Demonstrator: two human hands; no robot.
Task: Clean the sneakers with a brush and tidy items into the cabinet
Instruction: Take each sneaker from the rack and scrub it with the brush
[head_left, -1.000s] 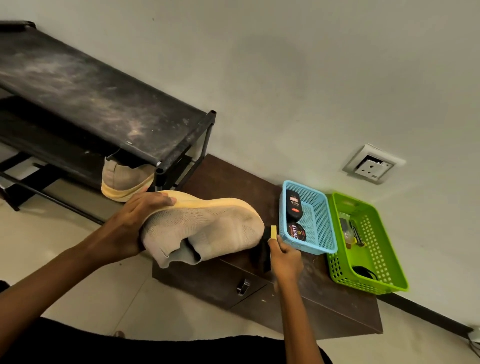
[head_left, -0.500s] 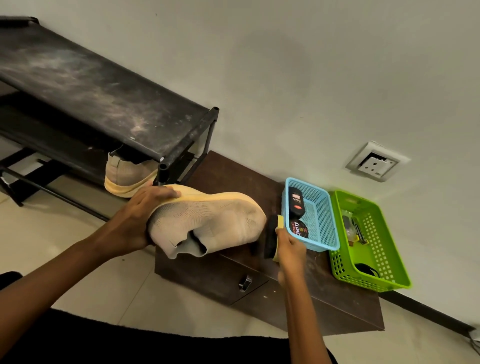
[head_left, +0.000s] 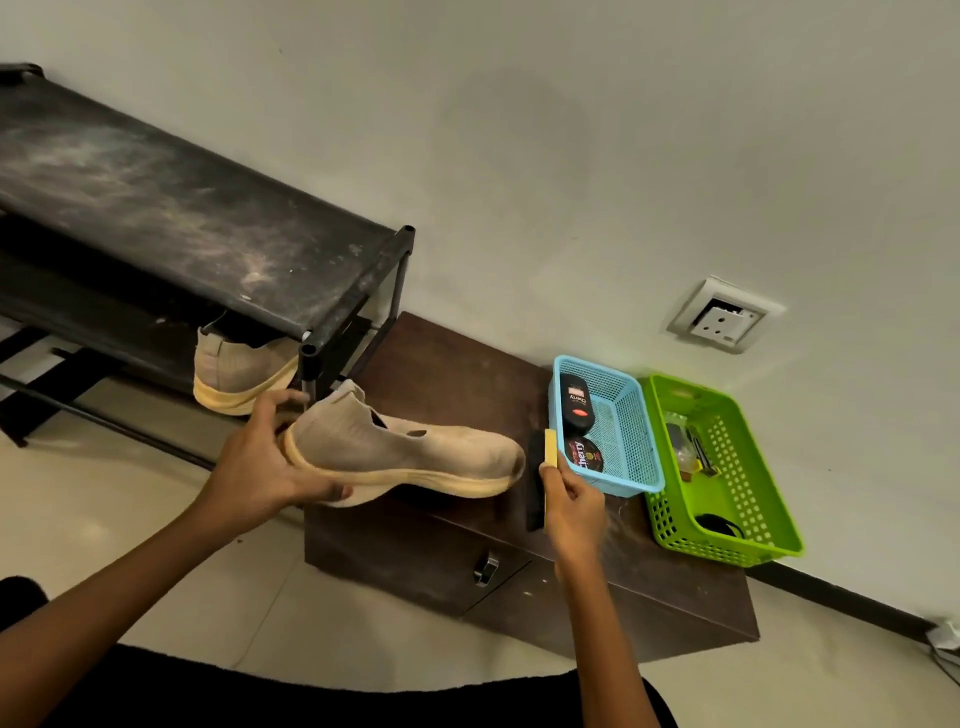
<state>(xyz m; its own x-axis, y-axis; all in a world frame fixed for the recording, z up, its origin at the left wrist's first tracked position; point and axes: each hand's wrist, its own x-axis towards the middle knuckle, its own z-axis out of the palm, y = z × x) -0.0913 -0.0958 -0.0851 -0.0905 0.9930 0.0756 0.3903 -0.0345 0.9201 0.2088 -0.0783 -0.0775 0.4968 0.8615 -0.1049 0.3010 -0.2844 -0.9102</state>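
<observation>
Sneaker (head_left: 405, 452) turned since before, sole now down
Left hand (head_left: 260, 467) grips its heel; right hand (head_left: 571, 499) holds brush (head_left: 536, 483) beside the toe.

The low brown cabinet (head_left: 457, 374) on the tiled floor (head_left: 93, 499) carries a blue basket (head_left: 613, 486) just beyond the fingers (head_left: 569, 480) of the right hand (head_left: 574, 501), with a green basket (head_left: 727, 551) beside it, farther off. Past the fingers (head_left: 275, 410) of the left hand (head_left: 254, 467), a dusty black shoe rack (head_left: 182, 218) holds a second sneaker (head_left: 234, 364) on a lower shelf.
</observation>
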